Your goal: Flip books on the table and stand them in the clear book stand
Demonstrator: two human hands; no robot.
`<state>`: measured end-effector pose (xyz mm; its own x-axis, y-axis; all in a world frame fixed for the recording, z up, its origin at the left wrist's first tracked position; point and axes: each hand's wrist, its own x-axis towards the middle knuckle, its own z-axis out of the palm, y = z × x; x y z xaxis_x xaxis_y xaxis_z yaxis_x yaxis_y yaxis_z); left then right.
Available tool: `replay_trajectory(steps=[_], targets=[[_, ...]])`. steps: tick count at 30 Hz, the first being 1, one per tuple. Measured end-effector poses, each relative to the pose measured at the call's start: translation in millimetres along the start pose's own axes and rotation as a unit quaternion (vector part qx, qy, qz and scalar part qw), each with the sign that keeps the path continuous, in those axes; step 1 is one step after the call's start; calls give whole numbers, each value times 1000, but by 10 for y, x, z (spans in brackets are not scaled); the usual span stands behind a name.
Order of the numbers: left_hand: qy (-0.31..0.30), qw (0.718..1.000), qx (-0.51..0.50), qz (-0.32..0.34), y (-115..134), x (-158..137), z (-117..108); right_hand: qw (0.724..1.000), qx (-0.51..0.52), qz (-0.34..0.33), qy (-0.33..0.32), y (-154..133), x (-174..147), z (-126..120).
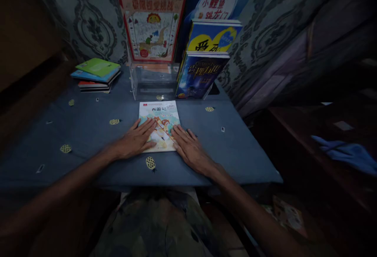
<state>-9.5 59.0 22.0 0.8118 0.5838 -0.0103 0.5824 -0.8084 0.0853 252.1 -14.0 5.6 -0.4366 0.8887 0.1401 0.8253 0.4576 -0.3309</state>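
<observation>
A closed paperback book with a pale illustrated cover lies flat on the cloth-covered table. Across the left side of its cover rests my left hand, its fingers stretched out and flat. My right hand lies over the right edge of the book, fingers extended and its palm partly on the cloth. Neither hand grips anything. Behind the book stands a clear plastic book rack, holding a dark blue book on its right side.
A large red-bordered book stands upright in the rack, left of a yellow-and-blue book and a taller blue book. At the back left is a small stack of books. Blue cloth lies at the far right, beyond the table.
</observation>
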Motion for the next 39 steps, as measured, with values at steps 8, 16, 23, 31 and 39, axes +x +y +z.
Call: replay_trajectory(steps=[8, 16, 23, 31, 39], targets=[[25, 995, 7, 91, 555, -147, 83, 997, -49, -35, 44, -100, -67, 50], [28, 994, -14, 103, 509, -336, 44, 996, -62, -60, 32, -71, -384, 31], [-18, 994, -59, 86, 486, -424, -43, 997, -31, -61, 43, -10, -325, -36], [-8, 996, -87, 35, 244, -174, -60, 1000, 3, -27, -8, 15, 120, -144], [23, 997, -74, -29, -179, 438, 42, 1000, 12, 28, -8, 124, 876, -111]])
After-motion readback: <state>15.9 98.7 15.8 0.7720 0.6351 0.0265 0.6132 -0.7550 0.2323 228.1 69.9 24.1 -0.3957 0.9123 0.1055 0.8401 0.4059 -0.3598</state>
